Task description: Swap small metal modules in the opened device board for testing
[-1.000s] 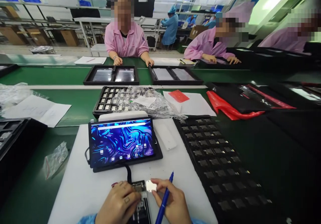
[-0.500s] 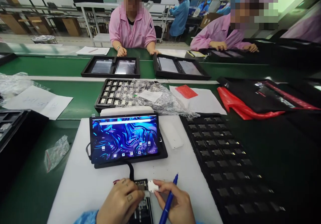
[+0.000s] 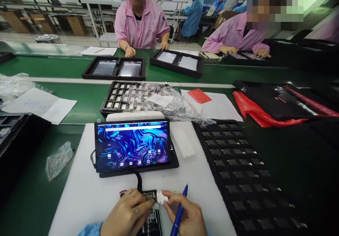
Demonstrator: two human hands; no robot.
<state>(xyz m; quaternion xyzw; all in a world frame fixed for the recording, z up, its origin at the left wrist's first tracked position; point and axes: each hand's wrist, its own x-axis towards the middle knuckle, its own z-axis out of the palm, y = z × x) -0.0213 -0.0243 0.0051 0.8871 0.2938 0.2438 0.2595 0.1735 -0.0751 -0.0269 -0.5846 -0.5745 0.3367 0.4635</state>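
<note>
My left hand (image 3: 128,213) lies over a dark circuit board (image 3: 152,220) at the bottom centre, its fingers bent together on the board; what they grip, if anything, is hidden. Between thumb and forefinger, my right hand (image 3: 186,211) pinches a small white piece (image 3: 161,197) at the board's upper right edge. A blue pen (image 3: 180,211) rests across the same hand, tip up. A black ribbon cable (image 3: 139,181) runs from the board towards a lit tablet (image 3: 132,146), which leans on a dark stand above a white mat (image 3: 71,197).
A black tray of small modules (image 3: 246,172) lies right of the mat. Beyond the tablet sits another parts tray (image 3: 116,96) under bubble wrap (image 3: 169,103). A small clear bag (image 3: 59,160) lies left. Across the bench, people in pink handle black trays (image 3: 176,63).
The person opposite has moved the right-hand black tray leftward. The view has shifted slightly. My hands keep nearly the same pose at the board.
</note>
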